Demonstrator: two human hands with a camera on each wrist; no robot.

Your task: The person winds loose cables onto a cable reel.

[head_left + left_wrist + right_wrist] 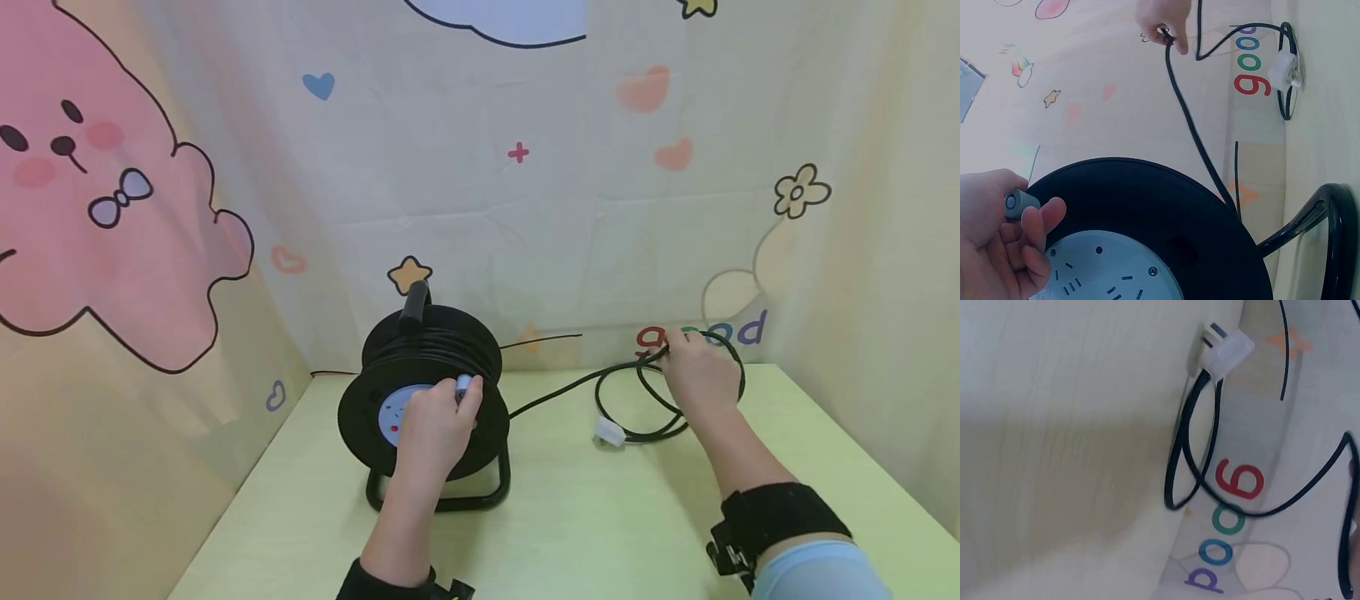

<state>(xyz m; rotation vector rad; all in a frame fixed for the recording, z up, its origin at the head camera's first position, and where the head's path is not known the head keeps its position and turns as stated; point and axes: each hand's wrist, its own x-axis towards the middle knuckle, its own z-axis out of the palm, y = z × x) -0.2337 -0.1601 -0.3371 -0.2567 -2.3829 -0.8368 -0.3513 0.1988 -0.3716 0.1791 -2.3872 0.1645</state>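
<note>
A black cable reel (420,392) with a pale blue socket panel (1110,269) stands on the table at centre left, cable wound round its drum. My left hand (435,425) grips the small grey-blue crank knob (1020,203) on the reel's front disc. To the right, my right hand (697,371) holds the black cable (570,386) above the table, and the cable runs from there to the reel. Loose loops of it hang below the right hand. The white plug (1229,353) at its end lies on the table, its pins showing in the right wrist view.
Under the reel is a black tubular stand (480,502), and a black carry handle (414,307) rises over the drum. The pale table (600,525) meets a printed curtain (465,192) at its back edge. Black straps with cameras sit on both wrists.
</note>
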